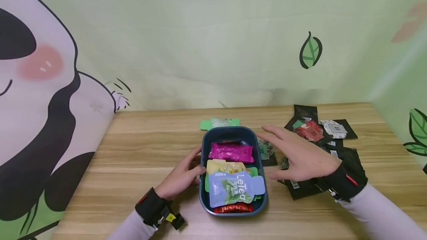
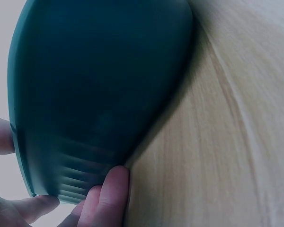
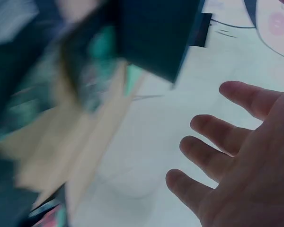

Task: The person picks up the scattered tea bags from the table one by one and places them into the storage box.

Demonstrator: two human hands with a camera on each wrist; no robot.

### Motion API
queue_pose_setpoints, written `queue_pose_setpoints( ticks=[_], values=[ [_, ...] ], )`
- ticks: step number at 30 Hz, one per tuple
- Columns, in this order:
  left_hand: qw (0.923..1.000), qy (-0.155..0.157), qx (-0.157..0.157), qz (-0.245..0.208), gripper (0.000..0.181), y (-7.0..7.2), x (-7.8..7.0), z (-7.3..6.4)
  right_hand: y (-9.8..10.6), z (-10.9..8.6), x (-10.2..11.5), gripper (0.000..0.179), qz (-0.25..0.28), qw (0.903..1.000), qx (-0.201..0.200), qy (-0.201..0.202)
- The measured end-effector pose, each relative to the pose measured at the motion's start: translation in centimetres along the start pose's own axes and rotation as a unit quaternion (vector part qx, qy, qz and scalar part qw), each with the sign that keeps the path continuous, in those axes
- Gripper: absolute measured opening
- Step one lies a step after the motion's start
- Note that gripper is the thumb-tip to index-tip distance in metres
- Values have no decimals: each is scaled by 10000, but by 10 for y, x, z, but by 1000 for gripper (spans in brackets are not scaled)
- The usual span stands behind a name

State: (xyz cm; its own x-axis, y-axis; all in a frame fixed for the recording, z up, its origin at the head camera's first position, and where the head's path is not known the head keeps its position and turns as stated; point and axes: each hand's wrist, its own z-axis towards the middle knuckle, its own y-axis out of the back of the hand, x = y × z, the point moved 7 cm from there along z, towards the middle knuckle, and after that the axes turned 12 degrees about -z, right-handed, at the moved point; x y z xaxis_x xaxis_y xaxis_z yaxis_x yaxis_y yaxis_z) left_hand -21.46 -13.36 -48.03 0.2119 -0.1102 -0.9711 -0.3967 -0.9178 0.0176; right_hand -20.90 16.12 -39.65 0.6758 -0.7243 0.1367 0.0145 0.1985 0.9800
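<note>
A dark blue plastic bin (image 1: 204, 195) stands on the table, holding a magenta packet (image 1: 231, 152), a yellow pouch (image 1: 220, 166), a light blue "LeTea" pouch (image 1: 230, 190) and a red packet (image 1: 233, 208). My left hand (image 1: 181, 179) grips the bin's left side, thumb at the rim, other fingers against the outer wall; the left wrist view shows fingertips (image 2: 114, 187) low on that wall (image 2: 109, 85). To the right of the bin my right hand (image 1: 300, 155) hovers with fingers spread, nothing in it. Black sachets (image 1: 347, 158) lie beneath and behind it.
A green pouch (image 1: 223, 122) lies behind the bin. Further right, a sachet with a red label (image 1: 310, 130) and one with a white label (image 1: 335, 129) lie in an overlapping heap. A printed cloth wall (image 1: 213, 55) rises at the table's back edge.
</note>
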Motion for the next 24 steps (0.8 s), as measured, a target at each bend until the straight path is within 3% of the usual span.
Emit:
queue_pose_setpoints(
  ticks=[12,24],
  values=[
    [9999,-85,115,-19,70,0,-2,0,-31,-67,-17,100,-394,9958,720,-406],
    [9996,-72,155,-238,71,0,0,-1,-40,-85,-27,88,-662,9900,1154,-463]
  ],
)
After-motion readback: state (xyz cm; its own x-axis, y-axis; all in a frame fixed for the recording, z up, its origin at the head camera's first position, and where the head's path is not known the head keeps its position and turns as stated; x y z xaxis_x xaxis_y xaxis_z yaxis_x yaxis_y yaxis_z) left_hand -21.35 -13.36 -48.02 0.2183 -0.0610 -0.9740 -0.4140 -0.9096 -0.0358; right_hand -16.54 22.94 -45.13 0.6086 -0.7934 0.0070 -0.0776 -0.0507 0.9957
